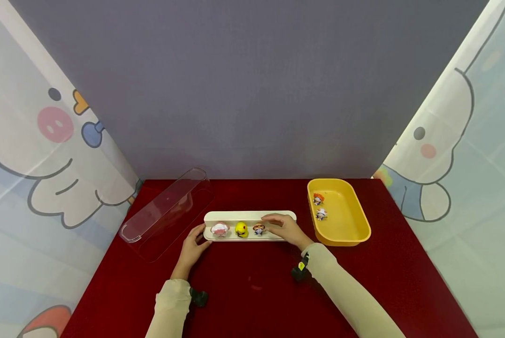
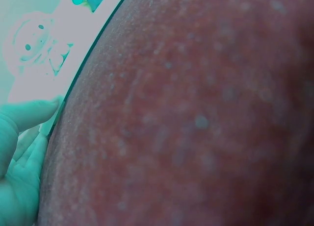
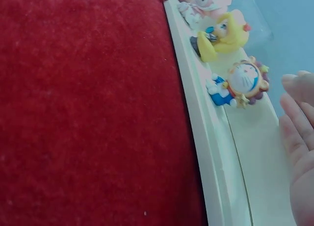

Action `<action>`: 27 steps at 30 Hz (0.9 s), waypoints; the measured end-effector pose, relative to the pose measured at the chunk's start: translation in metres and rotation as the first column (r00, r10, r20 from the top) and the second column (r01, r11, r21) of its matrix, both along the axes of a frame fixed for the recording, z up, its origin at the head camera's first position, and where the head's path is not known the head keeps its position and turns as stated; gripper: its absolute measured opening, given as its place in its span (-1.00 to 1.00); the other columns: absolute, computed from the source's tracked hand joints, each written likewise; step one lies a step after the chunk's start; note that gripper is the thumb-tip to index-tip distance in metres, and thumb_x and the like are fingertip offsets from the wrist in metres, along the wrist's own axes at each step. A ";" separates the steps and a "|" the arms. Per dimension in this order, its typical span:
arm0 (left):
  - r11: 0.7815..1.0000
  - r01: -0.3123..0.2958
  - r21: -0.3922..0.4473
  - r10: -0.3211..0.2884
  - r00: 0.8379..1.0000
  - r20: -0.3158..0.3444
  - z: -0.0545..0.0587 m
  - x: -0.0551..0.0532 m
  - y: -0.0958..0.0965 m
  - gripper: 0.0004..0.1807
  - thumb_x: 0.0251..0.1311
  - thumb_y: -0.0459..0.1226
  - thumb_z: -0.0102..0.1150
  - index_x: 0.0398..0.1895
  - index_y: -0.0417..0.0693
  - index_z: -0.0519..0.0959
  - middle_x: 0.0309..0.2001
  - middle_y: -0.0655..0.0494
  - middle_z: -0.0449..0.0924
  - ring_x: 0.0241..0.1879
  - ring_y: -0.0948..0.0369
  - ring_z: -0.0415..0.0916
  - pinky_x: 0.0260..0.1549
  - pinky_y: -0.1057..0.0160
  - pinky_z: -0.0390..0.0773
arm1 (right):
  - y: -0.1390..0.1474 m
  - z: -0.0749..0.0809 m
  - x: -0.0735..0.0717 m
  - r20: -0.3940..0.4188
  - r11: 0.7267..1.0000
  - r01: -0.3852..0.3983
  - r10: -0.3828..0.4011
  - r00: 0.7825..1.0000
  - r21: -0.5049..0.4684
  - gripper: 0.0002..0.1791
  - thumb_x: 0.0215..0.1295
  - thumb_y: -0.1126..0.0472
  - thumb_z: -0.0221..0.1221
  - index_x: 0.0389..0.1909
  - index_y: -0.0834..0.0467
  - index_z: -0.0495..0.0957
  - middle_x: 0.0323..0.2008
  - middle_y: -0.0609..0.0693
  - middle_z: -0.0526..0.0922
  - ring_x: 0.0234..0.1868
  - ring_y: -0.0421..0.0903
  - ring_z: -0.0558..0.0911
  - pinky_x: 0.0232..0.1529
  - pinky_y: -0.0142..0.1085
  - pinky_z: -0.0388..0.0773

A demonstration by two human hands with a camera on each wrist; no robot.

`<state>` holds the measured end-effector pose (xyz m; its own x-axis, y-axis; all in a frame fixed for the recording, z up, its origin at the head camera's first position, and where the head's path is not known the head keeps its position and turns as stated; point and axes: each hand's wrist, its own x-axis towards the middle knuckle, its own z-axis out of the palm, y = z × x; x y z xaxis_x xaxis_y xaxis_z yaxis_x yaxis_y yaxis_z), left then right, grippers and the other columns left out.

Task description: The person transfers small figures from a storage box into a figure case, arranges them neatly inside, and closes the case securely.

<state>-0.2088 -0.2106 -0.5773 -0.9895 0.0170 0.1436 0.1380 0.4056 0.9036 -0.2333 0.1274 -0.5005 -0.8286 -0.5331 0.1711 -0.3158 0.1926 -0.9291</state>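
A long white display base (image 1: 231, 215) lies across the table with three small figurines in a row. My left hand (image 1: 190, 251) holds its left end, thumb at the front edge; the thumb (image 2: 37, 113) also shows in the left wrist view. Nearest that hand is a pink-and-white figurine (image 1: 220, 229). A yellow-haired figurine (image 1: 241, 229) sits in the middle. Third in the row is a blue-and-white cat figurine (image 3: 244, 81) with a brown, frilled headpiece. Beside it, my right hand (image 1: 289, 229) is over the base's right part with relaxed fingers, apart from the figurine and holding nothing.
A yellow tray (image 1: 346, 213) at the right contains an orange-topped figurine (image 1: 318, 199) and a white figurine (image 1: 321, 214). A clear plastic cover (image 1: 165, 206) lies slantwise at the left. The red tabletop (image 1: 252, 286) meets a grey wall (image 1: 252, 94) behind.
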 end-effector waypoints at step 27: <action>1.000 -0.004 0.013 0.004 1.000 0.016 0.000 -0.001 0.000 -0.30 -0.01 -0.56 0.29 0.27 -0.40 0.30 0.26 -0.32 0.25 0.24 -0.19 0.27 0.23 -0.01 0.36 | 0.035 -0.007 0.010 0.057 0.963 0.246 -0.241 0.969 -0.110 -0.67 0.22 0.44 0.17 0.01 0.47 0.51 0.00 0.39 0.55 0.03 0.25 0.54 -0.06 -0.56 0.53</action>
<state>-0.2098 -0.2108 -0.5776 -0.9917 0.0115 0.1279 0.1221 0.3944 0.9108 -0.2229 0.1626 -0.5071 -0.9387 -0.2936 0.1809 -0.2320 0.1496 -0.9611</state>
